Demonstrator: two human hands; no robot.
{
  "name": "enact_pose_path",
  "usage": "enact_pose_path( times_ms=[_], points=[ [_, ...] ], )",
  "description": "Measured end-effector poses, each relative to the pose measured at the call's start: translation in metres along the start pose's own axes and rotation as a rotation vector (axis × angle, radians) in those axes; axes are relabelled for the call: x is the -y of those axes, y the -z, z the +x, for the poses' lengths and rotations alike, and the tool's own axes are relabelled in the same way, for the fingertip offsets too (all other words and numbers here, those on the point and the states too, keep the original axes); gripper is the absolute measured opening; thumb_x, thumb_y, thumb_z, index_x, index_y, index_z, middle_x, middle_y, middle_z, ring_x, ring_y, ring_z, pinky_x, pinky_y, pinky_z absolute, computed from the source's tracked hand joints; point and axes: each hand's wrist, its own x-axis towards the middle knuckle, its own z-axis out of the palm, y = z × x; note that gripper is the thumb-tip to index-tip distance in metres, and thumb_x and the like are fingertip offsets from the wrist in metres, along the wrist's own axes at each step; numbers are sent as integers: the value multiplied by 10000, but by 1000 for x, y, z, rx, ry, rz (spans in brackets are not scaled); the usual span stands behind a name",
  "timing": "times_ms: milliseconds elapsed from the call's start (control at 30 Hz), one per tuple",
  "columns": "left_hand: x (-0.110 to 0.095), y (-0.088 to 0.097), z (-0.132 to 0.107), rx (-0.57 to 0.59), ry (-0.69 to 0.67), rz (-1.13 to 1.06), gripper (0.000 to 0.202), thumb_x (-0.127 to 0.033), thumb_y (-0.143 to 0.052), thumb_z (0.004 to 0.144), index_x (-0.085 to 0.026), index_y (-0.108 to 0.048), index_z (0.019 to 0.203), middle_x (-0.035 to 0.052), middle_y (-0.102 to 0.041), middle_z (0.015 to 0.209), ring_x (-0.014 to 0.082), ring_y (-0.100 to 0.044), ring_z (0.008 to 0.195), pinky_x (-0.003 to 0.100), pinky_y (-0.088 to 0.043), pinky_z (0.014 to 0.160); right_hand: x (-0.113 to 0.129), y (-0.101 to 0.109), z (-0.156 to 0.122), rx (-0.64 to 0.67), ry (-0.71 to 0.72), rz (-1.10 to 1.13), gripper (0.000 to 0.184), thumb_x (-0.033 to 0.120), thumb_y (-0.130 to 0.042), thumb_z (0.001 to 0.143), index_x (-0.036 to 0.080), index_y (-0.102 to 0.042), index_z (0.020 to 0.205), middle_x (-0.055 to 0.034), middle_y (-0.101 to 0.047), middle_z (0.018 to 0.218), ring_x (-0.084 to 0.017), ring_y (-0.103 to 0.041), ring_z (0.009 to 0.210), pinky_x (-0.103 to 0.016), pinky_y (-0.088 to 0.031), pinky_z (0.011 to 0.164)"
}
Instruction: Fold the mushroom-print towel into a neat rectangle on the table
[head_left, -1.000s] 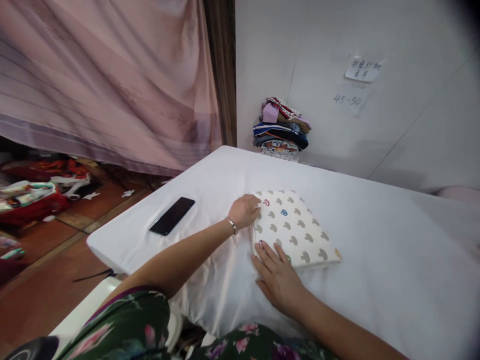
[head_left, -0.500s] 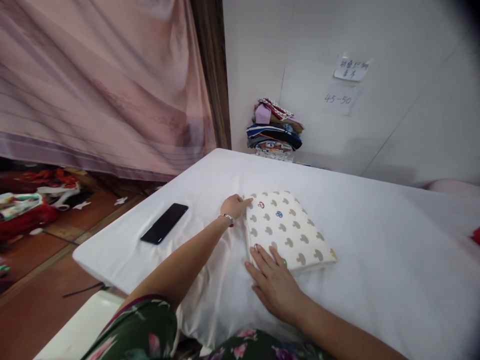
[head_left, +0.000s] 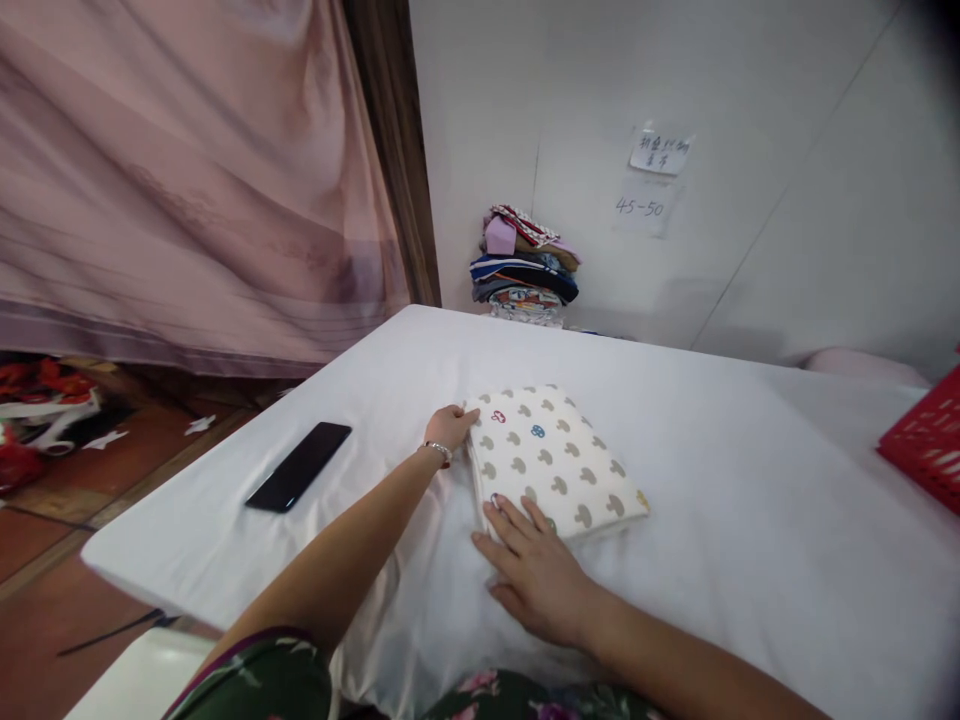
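Note:
A folded white cloth [head_left: 556, 455] printed with grey mushrooms, plus a few coloured ones, lies flat on the white-covered table [head_left: 720, 560]. My left hand [head_left: 451, 427], with a bracelet at the wrist, pinches its far left corner, thumb on top and the other fingers at the edge, partly hidden. Fingers spread, my right hand [head_left: 536, 570] rests on the near left corner, the fingertips on the fabric. What kind of cloth item it is cannot be told while folded.
Left of the cloth lies a black phone [head_left: 298, 467]. A pile of folded fabrics [head_left: 525, 268] stands beyond the far edge by the wall. On the right is a red plastic basket [head_left: 926, 440]. A pink curtain [head_left: 187, 190] hangs at the left.
My view has swung to the right, so the table's contents sit further left and more of the red basket shows. Both hands keep their places on the cloth.

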Motion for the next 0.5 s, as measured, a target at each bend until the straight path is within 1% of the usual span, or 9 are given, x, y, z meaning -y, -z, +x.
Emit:
enact_pose_path(
  times_ms=[33, 100, 200, 267, 333, 400, 433, 500],
  points=[
    [1, 1, 0, 4, 20, -5, 367, -564, -502, 711, -201, -533, 668, 30, -604, 676, 177, -564, 636, 244, -373, 505, -3, 6, 0, 6, -1, 29, 551, 394, -436, 869, 229, -291, 1374, -67, -222, 1464, -224, -131, 1349, -470, -134, 1084],
    [3, 2, 1, 7, 73, -8, 438, -627, -510, 673, -207, -556, 787, 63, -634, 801, 205, -581, 673, 254, -386, 488, -15, 20, 0, -27, -47, 57, 565, 415, -395, 883, 223, -248, 1393, -65, -220, 1464, -204, -145, 1347, -449, -151, 1084],
    [3, 6, 4, 4, 87, -4, 610, -658, -549, 619, -199, -521, 1019, 117, -622, 991, 245, -599, 763, 261, -406, 482, -50, 34, -1, -146, -229, 2, 535, 399, -346, 900, 204, -258, 1391, -68, -228, 1461, -191, -133, 1350, -438, -146, 1082],
    [1, 8, 6, 27, 64, 6, 666, -638, -575, 607, -192, -492, 1095, 138, -603, 1057, 260, -601, 820, 258, -416, 488, -76, 36, -3, -188, -364, -62, 530, 388, -358, 890, 183, -298, 1375, -84, -233, 1458, -213, -130, 1350, -452, -153, 1072],
    [-3, 11, 9, 75, 71, 33, 622, -617, -585, 606, -192, -521, 1056, 144, -609, 1044, 267, -604, 814, 261, -416, 476, -97, 35, -6, -124, -450, -76, 534, 409, -387, 872, 155, -363, 1341, -117, -255, 1446, -243, -167, 1340, -459, -182, 1057],
    [-7, 13, 12, 135, 96, 65, 530, -602, -588, 606, -187, -566, 934, 136, -635, 941, 265, -609, 751, 266, -406, 454, -110, 35, -8, -58, -458, -49, 538, 437, -400, 860, 152, -402, 1317, -125, -279, 1435, -258, -193, 1332, -457, -195, 1051],
    [-9, 13, 13, 160, 101, 76, 487, -595, -591, 605, -183, -576, 863, 126, -644, 868, 258, -607, 717, 266, -401, 448, -114, 36, -8, -54, -447, -26, 535, 445, -398, 859, 163, -406, 1314, -116, -290, 1431, -255, -203, 1329, -453, -200, 1050],
    [-11, 14, 16, 189, 87, 78, 422, -574, -605, 602, -179, -571, 745, 96, -635, 724, 238, -602, 672, 257, -393, 451, -123, 43, -4, -93, -453, 37, 530, 448, -397, 857, 191, -397, 1321, -91, -303, 1429, -247, -226, 1322, -440, -217, 1048]
  ],
)
